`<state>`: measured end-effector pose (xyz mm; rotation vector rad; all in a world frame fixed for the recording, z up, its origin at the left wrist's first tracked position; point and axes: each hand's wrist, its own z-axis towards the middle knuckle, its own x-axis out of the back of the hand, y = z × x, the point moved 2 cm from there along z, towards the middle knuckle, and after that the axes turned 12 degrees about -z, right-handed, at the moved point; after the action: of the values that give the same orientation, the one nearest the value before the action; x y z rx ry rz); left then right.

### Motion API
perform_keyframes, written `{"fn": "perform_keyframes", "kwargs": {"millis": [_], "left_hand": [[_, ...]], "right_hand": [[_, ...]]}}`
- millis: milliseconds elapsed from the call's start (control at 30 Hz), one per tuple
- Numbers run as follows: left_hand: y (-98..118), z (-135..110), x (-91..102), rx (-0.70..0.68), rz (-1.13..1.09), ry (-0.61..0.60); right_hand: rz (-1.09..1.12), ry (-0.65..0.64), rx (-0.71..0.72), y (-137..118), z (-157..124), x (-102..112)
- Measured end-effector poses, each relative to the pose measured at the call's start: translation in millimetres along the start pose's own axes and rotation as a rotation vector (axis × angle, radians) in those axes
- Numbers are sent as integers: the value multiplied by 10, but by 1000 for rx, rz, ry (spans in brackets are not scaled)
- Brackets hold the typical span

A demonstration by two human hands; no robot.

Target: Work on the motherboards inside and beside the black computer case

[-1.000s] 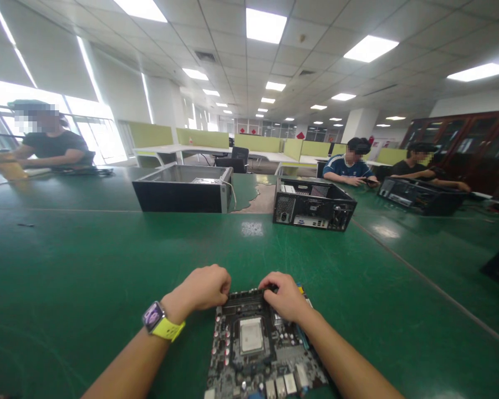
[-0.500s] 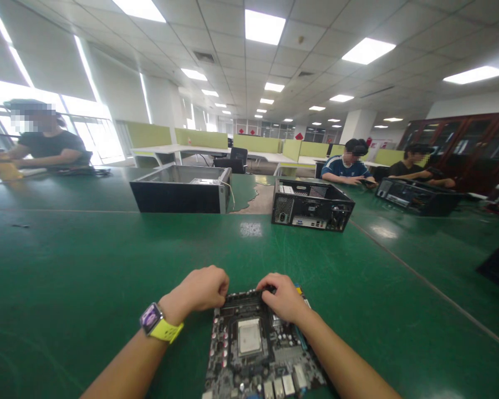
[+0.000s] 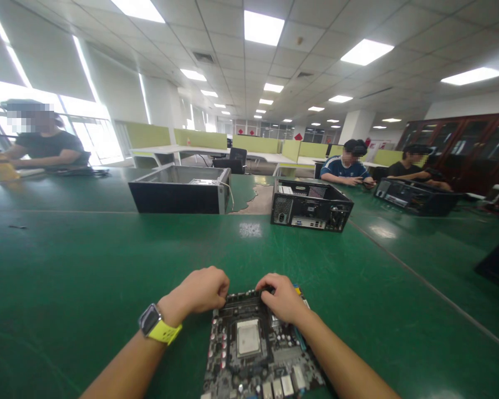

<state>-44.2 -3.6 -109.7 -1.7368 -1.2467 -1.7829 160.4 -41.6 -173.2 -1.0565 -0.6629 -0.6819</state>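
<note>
A dark motherboard [image 3: 258,349] with a silver processor [image 3: 248,337] in its socket lies flat on the green table [image 3: 87,277] right in front of me. My left hand [image 3: 199,291] is curled at the board's far left corner, fingers pressed onto its top edge. My right hand [image 3: 281,298] is curled over the far right part of the board, fingertips pressing down near the top edge. What lies under the fingers is hidden. A watch with a yellow strap [image 3: 156,326] is on my left wrist.
Two open computer cases stand further back: a long black one [image 3: 178,191] to the left and a smaller tower [image 3: 311,206] lying on its side. Another case [image 3: 416,197] lies at the far right, where two people sit. A third person sits at the far left.
Both hands stay pressed on the board's far edge. The view has shifted very slightly; nothing else has moved.
</note>
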Motion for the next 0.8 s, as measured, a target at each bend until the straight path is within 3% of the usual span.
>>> {"fn": "perform_keyframes", "kwargs": {"millis": [667,800], "left_hand": [[61,-32,34,18,27,-22],[144,-43,38,-23,67,43]], "right_hand": [[8,-19,-22,-1,-7,-1],[27,-13,-21,-15,-8,-7]]}}
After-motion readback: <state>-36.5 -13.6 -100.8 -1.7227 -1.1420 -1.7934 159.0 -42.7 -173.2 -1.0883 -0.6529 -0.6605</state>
